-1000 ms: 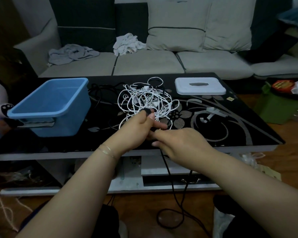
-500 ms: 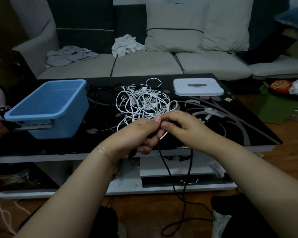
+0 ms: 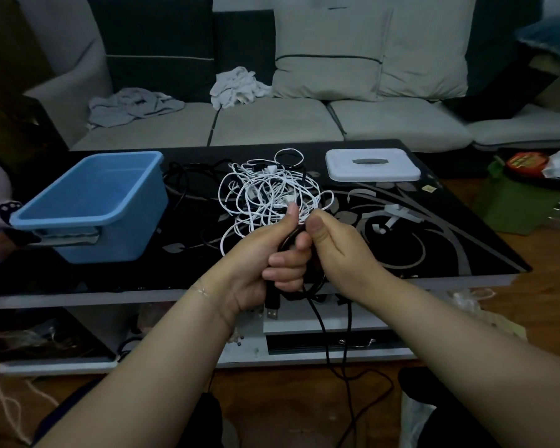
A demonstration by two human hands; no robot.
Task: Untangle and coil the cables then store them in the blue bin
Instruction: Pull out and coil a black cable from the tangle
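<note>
Black cable (image 3: 317, 321) looped in curled left hand (image 3: 265, 253), right hand (image 3: 333, 240) pinching its top, thumbs up

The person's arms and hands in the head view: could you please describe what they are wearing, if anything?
Both forearms are bare, with no sleeves in view. The left hand has a thin, pale chain bracelet at its wrist. The right hand shows no ring, watch or band. No gloves on either.

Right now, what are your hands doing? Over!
Left hand and right hand both grip the black cable, partly coiled, tail on floor. Blue bin empty. White cable tangle waits on table. Nothing blocking.
</note>
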